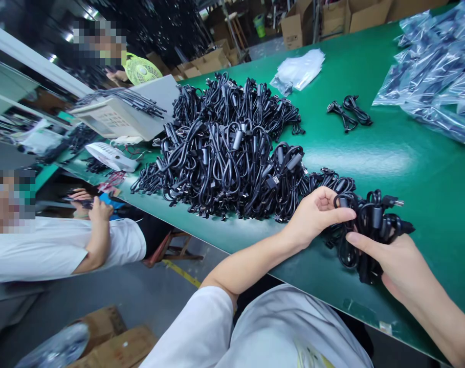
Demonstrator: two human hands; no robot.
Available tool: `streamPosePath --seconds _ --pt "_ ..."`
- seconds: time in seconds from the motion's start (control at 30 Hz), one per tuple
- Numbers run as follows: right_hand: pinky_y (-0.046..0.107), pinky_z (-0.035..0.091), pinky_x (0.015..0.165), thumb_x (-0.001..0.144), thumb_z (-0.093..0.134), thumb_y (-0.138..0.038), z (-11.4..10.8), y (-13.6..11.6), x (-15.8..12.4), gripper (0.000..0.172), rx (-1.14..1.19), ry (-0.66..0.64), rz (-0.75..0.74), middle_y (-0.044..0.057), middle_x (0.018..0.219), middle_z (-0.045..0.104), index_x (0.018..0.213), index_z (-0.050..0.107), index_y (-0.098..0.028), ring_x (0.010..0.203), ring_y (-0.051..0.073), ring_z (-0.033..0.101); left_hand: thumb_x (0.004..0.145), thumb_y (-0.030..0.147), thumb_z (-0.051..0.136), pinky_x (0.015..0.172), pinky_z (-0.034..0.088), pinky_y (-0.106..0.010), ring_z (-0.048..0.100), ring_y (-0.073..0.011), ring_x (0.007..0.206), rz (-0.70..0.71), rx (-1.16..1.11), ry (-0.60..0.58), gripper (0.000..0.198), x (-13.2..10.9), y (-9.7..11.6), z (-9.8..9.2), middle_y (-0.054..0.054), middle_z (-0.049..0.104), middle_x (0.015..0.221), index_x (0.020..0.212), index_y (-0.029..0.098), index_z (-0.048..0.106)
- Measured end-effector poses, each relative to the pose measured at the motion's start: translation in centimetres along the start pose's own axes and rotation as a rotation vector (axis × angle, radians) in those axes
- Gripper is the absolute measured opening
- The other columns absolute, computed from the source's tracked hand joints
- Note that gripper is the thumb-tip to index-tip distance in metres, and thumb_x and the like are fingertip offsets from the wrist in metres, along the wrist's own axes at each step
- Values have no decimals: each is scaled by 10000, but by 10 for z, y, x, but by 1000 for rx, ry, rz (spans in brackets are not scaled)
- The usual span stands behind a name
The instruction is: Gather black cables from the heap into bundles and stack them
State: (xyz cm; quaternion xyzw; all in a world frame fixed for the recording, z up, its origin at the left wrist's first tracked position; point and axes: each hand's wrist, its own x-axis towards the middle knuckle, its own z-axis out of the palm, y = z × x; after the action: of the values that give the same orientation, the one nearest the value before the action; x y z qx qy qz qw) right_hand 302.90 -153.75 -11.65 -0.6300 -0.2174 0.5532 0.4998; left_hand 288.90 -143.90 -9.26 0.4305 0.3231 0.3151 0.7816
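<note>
The left hand (316, 217) and right hand (393, 268) both hold a coiled black cable bundle (372, 235) just above the green surface (401, 158), close to its near edge. The left grip is narrow, its curled fingers (332, 214) pinching the upper loops. The right grip closes on the lower side, with the thumb (364, 244) pressed across the coils. The bundle's long axis runs roughly from the lower left to the upper right of the view, and two of its plugs (399, 202) point right, away from the hands. A cylindrical ferrite bead (377, 217) sits among the loops.

The bundle is just beside a large heap of coiled black cables (228, 163), whose nearest loops almost meet the left hand. Farther along lie two small cable coils (349, 111), a stack of white plastic bags (299, 71) and a mound of clear bagged goods (427, 76).

Across the surface, a co-worker in a white T-shirt (51, 250) holds something blue in both hands (96, 207). A yellow-green fan (142, 70) stands behind, and cardboard boxes (328, 20) line the far floor.
</note>
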Motion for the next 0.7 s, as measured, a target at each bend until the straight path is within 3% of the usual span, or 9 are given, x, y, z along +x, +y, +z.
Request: streamPosePath --seconds 0.07,0.17,0.27,0.4,0.57,0.7 --pt "240 490 594 499 927 -371 1 -6 -1 481 51 13 64 -33 821 707 933 749 -265 693 137 580 632 341 865 742 427 -252 573 -82 727 -30 -54 -13 448 2 -2 -2 17 631 807 881 162 538" --pt "214 454 538 473 932 -387 0 -9 0 545 83 3 135 -32 785 680 961 737 -243 630 110 534 697 293 829 783 441 -262 626 -106 806 -30 -116 -70 433 3 -2 -3 -14 677 881 1002 175 546" --pt "205 430 515 486 924 -392 -2 -9 0 495 45 24 85 -34 725 639 911 730 -229 600 101 495 714 279 816 828 440 -262 618 -97 833 -22 -136 -88 407 1 0 -2 -9 665 894 1008 174 555" --pt "219 441 536 484 914 -313 -3 -8 1 403 -9 59 -8 -18 751 642 827 723 -224 648 124 506 624 300 872 811 431 -249 569 -77 789 -31 -111 -45 497 -1 3 2 30 614 874 980 186 544" --pt "225 438 502 494 904 -244 -2 -10 2 340 30 4 10 -34 673 621 759 693 -222 581 120 504 648 314 856 762 452 -263 601 -100 771 -18 -95 -47 474 3 3 -2 -3 662 856 964 171 533" --pt "218 451 496 589 877 -308 -4 -15 0 371 113 -111 71 -8 794 680 918 720 -238 588 115 520 718 307 811 748 464 -265 614 -104 760 -22 -119 -111 409 6 4 -7 -7 669 829 984 169 532"
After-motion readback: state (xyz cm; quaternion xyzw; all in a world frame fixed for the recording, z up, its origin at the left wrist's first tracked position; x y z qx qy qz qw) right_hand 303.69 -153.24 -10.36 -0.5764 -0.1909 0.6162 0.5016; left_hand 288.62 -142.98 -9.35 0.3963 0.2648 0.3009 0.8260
